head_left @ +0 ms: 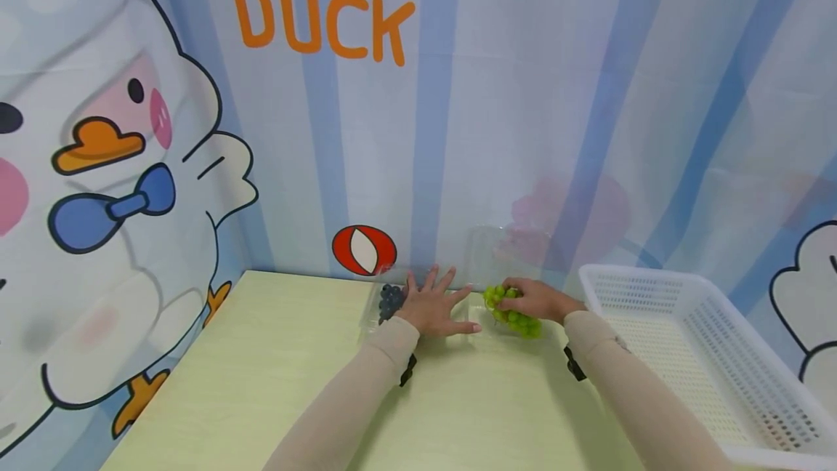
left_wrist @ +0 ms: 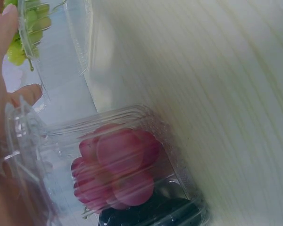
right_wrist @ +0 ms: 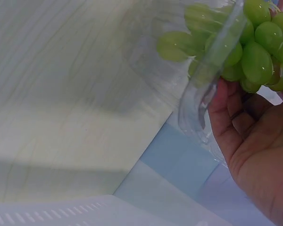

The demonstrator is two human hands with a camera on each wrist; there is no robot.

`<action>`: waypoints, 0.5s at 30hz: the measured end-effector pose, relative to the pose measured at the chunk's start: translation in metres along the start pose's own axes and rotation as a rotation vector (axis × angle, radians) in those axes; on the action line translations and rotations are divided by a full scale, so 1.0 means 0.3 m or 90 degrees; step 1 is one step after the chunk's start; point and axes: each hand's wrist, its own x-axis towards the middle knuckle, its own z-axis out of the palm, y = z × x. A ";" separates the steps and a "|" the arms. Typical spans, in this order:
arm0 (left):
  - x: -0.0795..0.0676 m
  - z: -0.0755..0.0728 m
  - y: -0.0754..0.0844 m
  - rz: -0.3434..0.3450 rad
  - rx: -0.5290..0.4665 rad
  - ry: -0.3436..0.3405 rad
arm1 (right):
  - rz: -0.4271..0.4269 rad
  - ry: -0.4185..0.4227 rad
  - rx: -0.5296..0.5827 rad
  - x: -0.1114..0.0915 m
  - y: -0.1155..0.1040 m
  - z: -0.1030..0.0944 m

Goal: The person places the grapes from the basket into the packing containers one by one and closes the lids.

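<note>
My left hand (head_left: 430,309), fingers spread, rests over a lidded clear plastic box (left_wrist: 108,113). Inside that box are a bunch of red grapes (left_wrist: 118,160) and a bunch of dark grapes (head_left: 390,302); the hand hides the red ones in the head view. My right hand (head_left: 541,302) holds a bunch of green grapes (head_left: 523,323) from above, thumb and fingers around it. The green bunch is at a second clear plastic box (right_wrist: 193,106), whose wall crosses in front of part of the grapes in the right wrist view. Its clear lid (head_left: 480,249) stands raised behind.
A white perforated plastic basket (head_left: 660,271) stands on the right, close to my right forearm. The pale wooden table (head_left: 281,355) ends at a striped cloth backdrop (head_left: 516,93) with duck drawings, just behind both boxes.
</note>
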 end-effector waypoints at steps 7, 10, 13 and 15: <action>0.004 0.003 0.000 0.001 0.003 0.000 | -0.001 0.010 -0.029 0.010 0.009 0.015; 0.001 -0.001 0.000 0.001 0.004 0.001 | -0.009 0.017 -0.048 0.017 0.016 0.022; -0.002 -0.003 -0.001 0.003 0.000 -0.002 | -0.014 0.025 -0.063 0.024 0.020 0.031; -0.002 -0.002 -0.003 0.005 -0.001 -0.003 | -0.019 0.025 -0.069 0.028 0.019 0.038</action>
